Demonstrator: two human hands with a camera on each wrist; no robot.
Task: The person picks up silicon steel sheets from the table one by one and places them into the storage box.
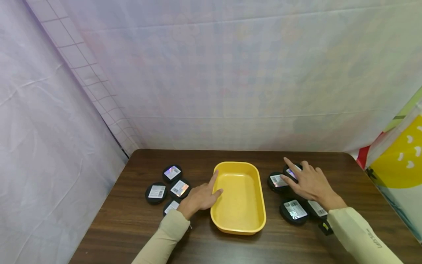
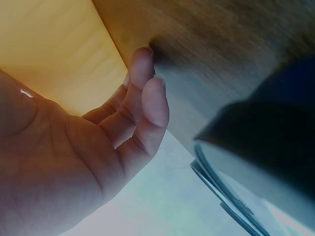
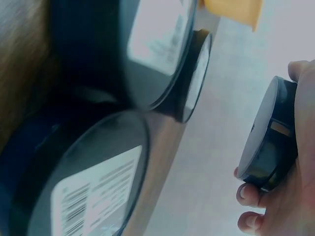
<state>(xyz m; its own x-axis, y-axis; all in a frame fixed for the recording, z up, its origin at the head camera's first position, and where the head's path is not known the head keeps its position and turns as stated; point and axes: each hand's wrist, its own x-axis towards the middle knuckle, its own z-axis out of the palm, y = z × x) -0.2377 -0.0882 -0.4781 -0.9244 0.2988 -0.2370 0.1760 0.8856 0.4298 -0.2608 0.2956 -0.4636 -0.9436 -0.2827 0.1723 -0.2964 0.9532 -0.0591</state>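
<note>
My right hand (image 1: 310, 183) holds a black round case (image 3: 268, 135) between thumb and fingers. The right wrist view shows its pale face and dark side; from the head, a label is visible on it. Under and beside that hand lie other black round cases (image 1: 294, 211) with barcode labels facing up. My left hand (image 1: 201, 196) is at the left rim of a yellow basin (image 1: 239, 198), with its index finger extended along the rim and its thumb over the inside. Its other fingers (image 2: 155, 105) bend loosely around nothing; whether they touch the basin I cannot tell.
Left of the basin several more black round cases (image 1: 156, 193) lie in a group, one partly behind my left wrist. All stand on a dark brown wooden table (image 1: 204, 249). A pale curtain (image 1: 230, 91) hangs along the table's far edge, and another cloth (image 1: 49, 146) on the left.
</note>
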